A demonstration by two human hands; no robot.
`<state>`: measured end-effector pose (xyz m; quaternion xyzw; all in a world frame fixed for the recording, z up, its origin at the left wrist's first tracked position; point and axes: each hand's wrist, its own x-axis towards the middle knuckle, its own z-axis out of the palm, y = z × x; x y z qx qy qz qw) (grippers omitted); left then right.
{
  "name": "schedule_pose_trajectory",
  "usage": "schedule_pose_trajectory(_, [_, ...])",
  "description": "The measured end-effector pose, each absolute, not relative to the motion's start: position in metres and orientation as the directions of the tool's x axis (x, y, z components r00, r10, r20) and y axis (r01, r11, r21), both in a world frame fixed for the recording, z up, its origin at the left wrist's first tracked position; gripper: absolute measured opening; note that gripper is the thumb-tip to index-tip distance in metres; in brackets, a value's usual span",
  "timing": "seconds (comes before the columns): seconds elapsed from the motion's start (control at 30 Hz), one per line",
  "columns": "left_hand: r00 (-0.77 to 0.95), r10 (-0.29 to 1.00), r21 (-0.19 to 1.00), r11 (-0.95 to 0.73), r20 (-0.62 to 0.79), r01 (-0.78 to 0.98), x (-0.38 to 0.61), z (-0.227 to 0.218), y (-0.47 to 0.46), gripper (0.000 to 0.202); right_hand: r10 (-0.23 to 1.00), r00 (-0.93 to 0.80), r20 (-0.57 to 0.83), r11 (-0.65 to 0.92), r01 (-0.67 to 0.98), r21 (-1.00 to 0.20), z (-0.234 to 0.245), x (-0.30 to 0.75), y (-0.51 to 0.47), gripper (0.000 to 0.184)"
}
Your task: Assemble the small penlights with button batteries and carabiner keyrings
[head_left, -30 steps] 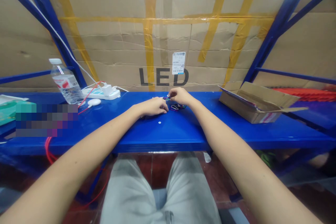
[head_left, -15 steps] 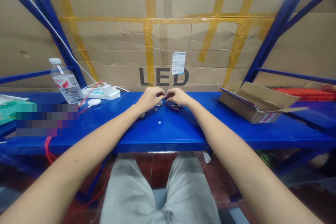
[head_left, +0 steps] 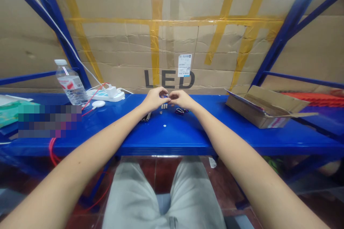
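My left hand (head_left: 154, 98) and my right hand (head_left: 180, 98) are raised a little above the blue shelf (head_left: 188, 136), fingertips pinched together around a tiny metal part (head_left: 167, 95) that is too small to name. Below them on the shelf lie several small silver pieces (head_left: 163, 106), a dark clip-like item (head_left: 179, 111), a thin metal tool (head_left: 147, 116) and a small white dot (head_left: 165, 126).
A water bottle (head_left: 68, 83), a white power strip (head_left: 106, 93) with red and white cables and a white puck (head_left: 98, 104) sit at the left. An open cardboard box (head_left: 264, 106) stands at the right. A taped cardboard sheet marked LED (head_left: 169, 35) backs the shelf.
My left hand has lifted off the shelf and come up to meet my right hand; both now pinch a tiny part together. The small pieces under my left hand are uncovered.
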<state>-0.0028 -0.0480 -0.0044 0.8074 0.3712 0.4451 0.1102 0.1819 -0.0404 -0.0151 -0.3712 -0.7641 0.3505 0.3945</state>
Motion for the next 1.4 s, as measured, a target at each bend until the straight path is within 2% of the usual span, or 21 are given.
schedule_pose_trajectory(0.13, [0.312,0.744,0.602,-0.664,0.591,0.445,-0.007,-0.006,-0.039,0.017,0.867,-0.374,0.329,0.451,0.307,-0.838,-0.012,0.177,-0.044,0.015])
schedule_pose_trajectory(0.2, [0.279,0.757,0.645,-0.651,0.591,0.4,-0.01,-0.006,-0.033,0.018,0.876,-0.316,0.364,0.471,0.405,-0.784,-0.01,0.178,-0.045,0.02])
schedule_pose_trajectory(0.27, [0.228,0.768,0.679,-0.637,0.598,0.365,-0.014,-0.007,-0.027,0.016,0.86,-0.312,0.403,0.51,0.528,-0.679,-0.009,0.179,-0.047,0.017])
schedule_pose_trajectory(0.33, [0.174,0.793,0.727,-0.606,0.584,0.323,-0.018,-0.007,-0.021,0.012,0.825,-0.405,0.394,0.565,0.597,-0.57,-0.009,0.176,-0.051,0.011])
schedule_pose_trajectory(0.4, [0.132,0.833,0.79,-0.551,0.537,0.267,-0.02,-0.008,-0.018,0.011,0.773,-0.521,0.362,0.633,0.598,-0.491,-0.011,0.169,-0.056,0.012])
schedule_pose_trajectory(0.57, [0.103,0.901,0.893,-0.432,0.422,0.126,-0.019,-0.008,-0.022,0.015,0.701,-0.636,0.323,0.712,0.603,-0.359,-0.019,0.148,-0.066,0.016])
schedule_pose_trajectory(0.67, [0.12,0.907,0.908,-0.414,0.404,0.07,-0.017,-0.008,-0.027,0.019,0.709,-0.639,0.298,0.703,0.608,-0.369,-0.021,0.146,-0.066,0.02])
schedule_pose_trajectory(0.77, [0.139,0.902,0.905,-0.42,0.409,0.066,-0.016,-0.008,-0.028,0.024,0.743,-0.563,0.361,0.668,0.597,-0.445,-0.015,0.155,-0.062,0.015])
schedule_pose_trajectory(0.87, [0.152,0.893,0.891,-0.441,0.424,0.108,-0.015,-0.009,-0.027,0.026,0.781,-0.333,0.529,0.612,0.579,-0.539,-0.006,0.169,-0.056,0.006])
schedule_pose_trajectory(0.97, [0.196,0.88,0.865,-0.466,0.432,0.186,-0.015,-0.011,-0.027,0.026,0.78,-0.176,0.6,0.594,0.51,-0.622,-0.001,0.179,-0.049,0.004])
schedule_pose_trajectory(1.07, [0.261,0.85,0.815,-0.519,0.458,0.258,-0.013,-0.012,-0.029,0.026,0.771,-0.164,0.616,0.61,0.469,-0.638,-0.002,0.18,-0.046,0.005])
schedule_pose_trajectory(1.23, [0.377,0.745,0.663,-0.664,0.55,0.344,-0.01,-0.012,-0.033,0.021,0.749,-0.187,0.635,0.63,0.499,-0.596,-0.005,0.178,-0.048,0.003])
schedule_pose_trajectory(1.4, [0.439,0.71,0.624,-0.7,0.551,0.348,-0.012,-0.013,-0.035,0.026,0.77,-0.222,0.598,0.613,0.518,-0.597,-0.005,0.181,-0.048,0.003])
